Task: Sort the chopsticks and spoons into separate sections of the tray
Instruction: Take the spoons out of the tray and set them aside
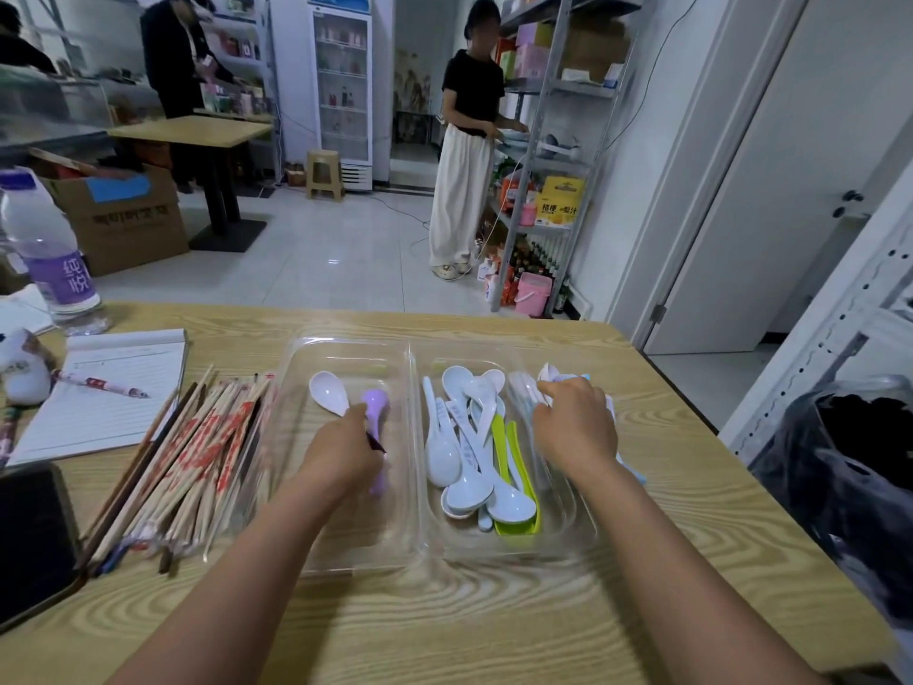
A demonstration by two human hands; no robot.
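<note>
Left hand grips a purple spoon in the tray; right hand grasps spoons beside it.

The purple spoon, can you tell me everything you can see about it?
The purple spoon is pale lilac and looks like smooth plastic. It lies in the left section of the clear tray, bowl pointing away, handle coming toward the camera. The left hand covers its middle and seems to grip it, so only the rounded bowl and the handle's end show. A white spoon lies just to its left in the same section; I cannot tell whether they touch.
</note>
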